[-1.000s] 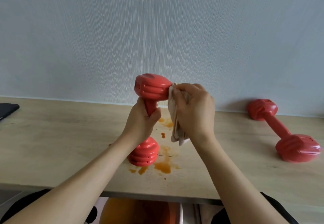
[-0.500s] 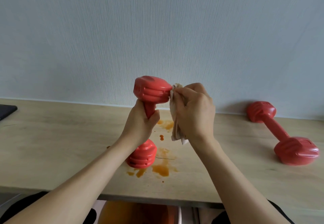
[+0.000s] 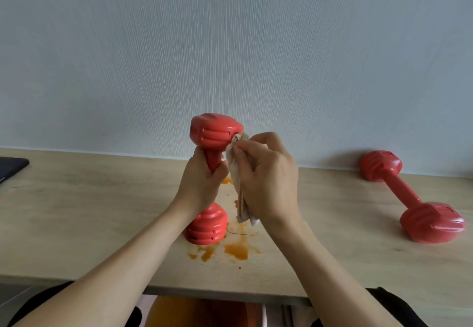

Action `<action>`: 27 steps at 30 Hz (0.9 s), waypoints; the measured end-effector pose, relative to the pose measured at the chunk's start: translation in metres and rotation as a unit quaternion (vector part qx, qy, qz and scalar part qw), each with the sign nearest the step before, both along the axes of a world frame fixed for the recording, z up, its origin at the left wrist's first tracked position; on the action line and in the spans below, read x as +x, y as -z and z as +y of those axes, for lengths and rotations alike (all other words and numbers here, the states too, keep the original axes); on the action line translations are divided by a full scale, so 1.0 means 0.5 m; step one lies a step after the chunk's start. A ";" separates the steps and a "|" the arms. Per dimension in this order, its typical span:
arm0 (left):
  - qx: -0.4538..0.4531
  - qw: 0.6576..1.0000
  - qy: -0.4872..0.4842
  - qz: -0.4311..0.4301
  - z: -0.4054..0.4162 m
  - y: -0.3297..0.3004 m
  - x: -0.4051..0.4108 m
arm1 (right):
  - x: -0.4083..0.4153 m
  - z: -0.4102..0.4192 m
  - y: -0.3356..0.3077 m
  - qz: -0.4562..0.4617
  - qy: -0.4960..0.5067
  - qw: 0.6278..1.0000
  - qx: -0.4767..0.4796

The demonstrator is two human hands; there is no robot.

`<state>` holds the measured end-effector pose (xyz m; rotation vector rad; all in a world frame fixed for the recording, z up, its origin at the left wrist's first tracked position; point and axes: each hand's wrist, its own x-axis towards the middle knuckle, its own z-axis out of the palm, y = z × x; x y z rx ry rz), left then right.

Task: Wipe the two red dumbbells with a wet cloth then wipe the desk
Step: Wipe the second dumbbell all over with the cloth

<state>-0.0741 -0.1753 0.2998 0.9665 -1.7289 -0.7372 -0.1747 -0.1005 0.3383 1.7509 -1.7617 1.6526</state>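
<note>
Red dumbbells (image 3: 213, 134), two; one cloth (image 3: 240, 188).

We're looking at a home setting, a room with a desk (image 3: 76, 224) pushed up against a plain pale wall (image 3: 230, 44) with a fine vertical texture. The desk is light wood. At its left edge sits the corner of a dark flat device (image 3: 11, 166). Near its back right corner lies a red dumbbell (image 3: 407, 198), household exercise gear. Orange stains (image 3: 235, 249) mark the wood near the front edge.
</note>
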 end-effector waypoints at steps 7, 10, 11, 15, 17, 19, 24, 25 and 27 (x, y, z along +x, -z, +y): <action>-0.001 1.000 -0.012 -0.014 0.007 -0.001 0.004 | -0.014 -0.013 0.002 -0.033 -0.011 0.999 0.012; 0.001 1.000 -0.009 -0.006 0.001 0.003 0.005 | 0.001 -0.007 0.003 0.018 -0.013 1.000 -0.013; 0.003 1.000 -0.011 0.000 -0.002 0.005 0.005 | 0.007 -0.006 0.002 0.031 -0.013 0.999 -0.015; 0.009 1.000 -0.003 -0.002 -0.008 0.008 0.005 | 0.002 -0.007 -0.001 0.007 -0.022 1.000 -0.004; 0.010 1.000 0.008 -0.009 -0.010 0.007 0.004 | -0.006 -0.007 0.002 -0.022 -0.037 0.999 -0.006; 0.005 1.000 0.022 -0.012 -0.011 0.007 0.005 | -0.012 -0.010 0.007 -0.053 -0.046 0.998 -0.002; 0.008 0.998 0.055 0.005 -0.010 0.010 0.010 | -0.043 -0.032 0.026 -0.125 -0.062 0.989 0.039; 0.013 0.998 0.060 0.006 -0.010 0.009 0.011 | -0.046 -0.035 0.025 -0.135 -0.073 0.987 0.045; 0.021 0.997 0.073 0.008 -0.015 0.008 0.012 | -0.051 -0.039 0.024 -0.156 -0.093 0.982 0.056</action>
